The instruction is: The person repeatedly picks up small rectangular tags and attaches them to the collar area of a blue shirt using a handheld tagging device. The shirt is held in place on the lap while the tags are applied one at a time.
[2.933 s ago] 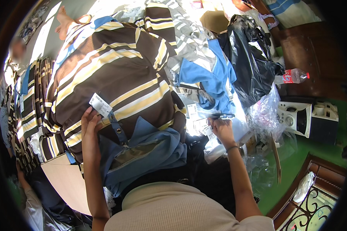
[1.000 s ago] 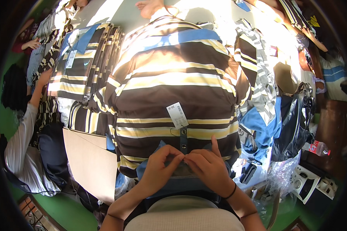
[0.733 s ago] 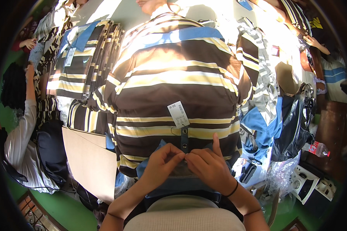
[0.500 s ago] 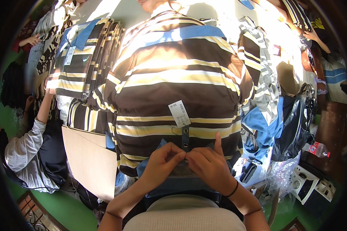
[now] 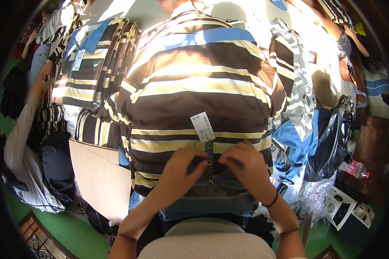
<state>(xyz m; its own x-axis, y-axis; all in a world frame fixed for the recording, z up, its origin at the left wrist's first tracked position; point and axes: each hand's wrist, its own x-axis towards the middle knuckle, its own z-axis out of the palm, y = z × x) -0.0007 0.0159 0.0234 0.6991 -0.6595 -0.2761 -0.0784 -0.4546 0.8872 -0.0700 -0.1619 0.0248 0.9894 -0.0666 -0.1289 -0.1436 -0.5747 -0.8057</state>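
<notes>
A brown, cream and blue striped polo shirt (image 5: 194, 86) lies spread flat before me, collar toward me. A white paper tag (image 5: 202, 127) hangs off its buttoned placket (image 5: 209, 155). My left hand (image 5: 183, 166) pinches the cloth on the left side of the placket, and my right hand (image 5: 242, 166) pinches it on the right, fingers curled at the buttons. The blue collar (image 5: 203, 203) lies just below my hands.
A stack of folded striped shirts (image 5: 97, 64) sits at the upper left. A flat cardboard sheet (image 5: 101, 179) lies left of my arm. Another person (image 5: 19, 138) in a light sleeve works at the far left. Blue garments and dark plastic bags (image 5: 328, 138) pile up on the right.
Earlier my hands were apart, right hand at the plastic bags. They came together on the shirt's placket. The raised right index finger has since curled down onto the cloth.
</notes>
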